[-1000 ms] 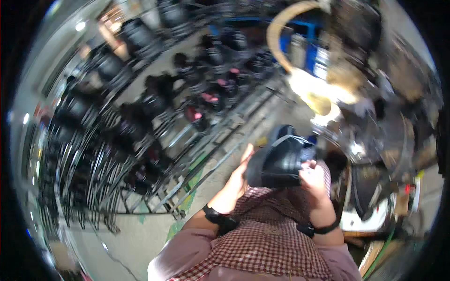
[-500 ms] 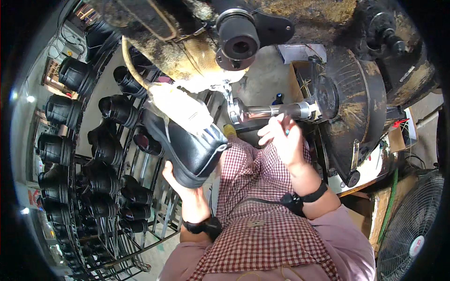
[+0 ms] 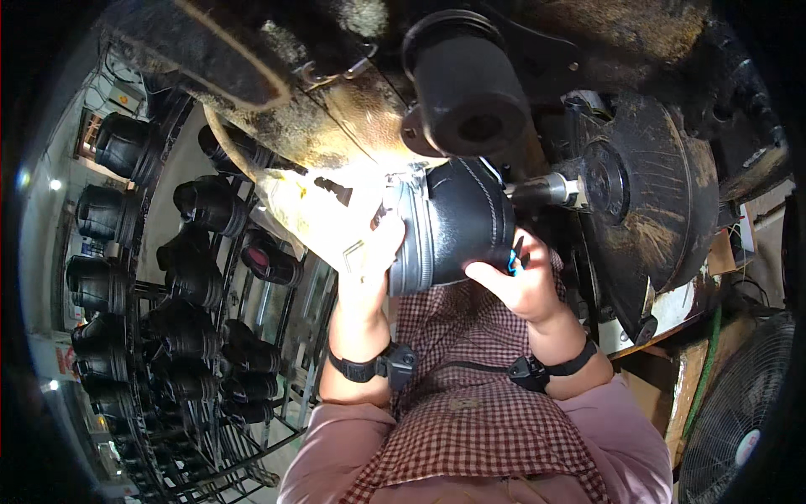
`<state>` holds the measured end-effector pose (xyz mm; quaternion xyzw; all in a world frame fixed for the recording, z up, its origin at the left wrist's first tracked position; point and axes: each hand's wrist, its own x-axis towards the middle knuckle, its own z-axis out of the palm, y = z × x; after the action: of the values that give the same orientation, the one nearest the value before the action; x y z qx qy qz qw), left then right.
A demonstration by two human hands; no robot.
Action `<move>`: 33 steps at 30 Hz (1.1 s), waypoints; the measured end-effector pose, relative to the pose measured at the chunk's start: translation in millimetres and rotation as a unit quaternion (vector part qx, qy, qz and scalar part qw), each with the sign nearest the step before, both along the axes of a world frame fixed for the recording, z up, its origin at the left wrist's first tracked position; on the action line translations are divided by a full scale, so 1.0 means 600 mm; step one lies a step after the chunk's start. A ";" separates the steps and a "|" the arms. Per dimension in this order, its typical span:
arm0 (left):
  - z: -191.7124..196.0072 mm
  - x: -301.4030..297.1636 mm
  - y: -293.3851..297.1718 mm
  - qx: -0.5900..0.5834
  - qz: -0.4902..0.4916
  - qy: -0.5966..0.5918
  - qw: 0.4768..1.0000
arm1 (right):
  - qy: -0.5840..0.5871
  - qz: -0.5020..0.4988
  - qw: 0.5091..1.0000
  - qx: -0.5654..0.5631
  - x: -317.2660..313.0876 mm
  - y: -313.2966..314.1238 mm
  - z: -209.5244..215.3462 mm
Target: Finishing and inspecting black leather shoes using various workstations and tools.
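Note:
A black leather shoe (image 3: 460,227) sits against the stitching machine's brightly lit lower end (image 3: 409,172), its ribbed sole turned toward the left. On the sole side my left hand (image 3: 382,244) grips it, partly washed out by glare. My right hand (image 3: 533,286) holds the upper from the right, thumb pressed toward the leather. A small blue and black tool (image 3: 515,259) shows among the right fingers; its kind is hard to make out. The shoe covers most of the horizontal metal arm (image 3: 546,191) and the contact point under the machine.
A white lamp housing (image 3: 306,214) glares just left of the shoe. Racks of black shoes (image 3: 189,269) stand along the left. The machine's big dark wheel (image 3: 651,193) is close on the right, with a caged fan (image 3: 743,412) lower right. A black cylinder (image 3: 470,92) hangs above the shoe.
The shoe has moved right and up from beside the lamp onto the metal arm, turning so its sole faces left. My right hand, previously off the shoe, now holds it too.

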<state>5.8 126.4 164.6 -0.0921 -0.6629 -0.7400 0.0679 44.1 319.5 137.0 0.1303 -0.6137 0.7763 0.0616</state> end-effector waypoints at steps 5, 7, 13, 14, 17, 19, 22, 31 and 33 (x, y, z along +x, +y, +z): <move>0.004 0.006 0.009 0.061 -0.029 -0.009 0.998 | 0.028 -0.010 0.998 0.060 0.005 0.009 0.020; 0.023 0.016 0.029 0.086 -0.004 -0.044 0.995 | 0.009 -0.006 0.998 0.056 0.003 0.011 0.019; 0.027 0.018 0.030 0.121 -0.050 -0.055 0.990 | 0.021 -0.019 0.998 0.059 -0.005 0.015 0.018; 0.018 0.019 0.028 0.103 -0.017 -0.075 0.992 | -0.001 -0.018 0.999 0.041 -0.004 0.013 0.018; 0.025 0.024 0.023 0.110 0.028 -0.152 0.982 | 0.032 -0.044 0.997 0.053 -0.015 0.012 0.019; 0.021 0.022 0.015 0.104 0.004 -0.130 0.986 | 0.032 -0.054 0.996 0.061 -0.022 0.013 0.021; 0.003 0.023 0.001 0.115 0.007 -0.129 0.985 | 0.008 -0.047 0.997 0.053 -0.022 0.016 0.024; -0.004 0.037 0.005 0.193 -0.017 -0.078 0.978 | 0.028 -0.101 0.994 -0.002 -0.034 0.018 0.010; 0.003 0.035 0.026 0.151 -0.001 -0.148 0.977 | 0.037 -0.090 0.995 0.032 -0.037 0.033 -0.004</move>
<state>26.9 141.7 166.4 0.0295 -0.5457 -0.8373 -0.0188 21.7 339.4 134.5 0.1050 -0.6444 0.7424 0.1502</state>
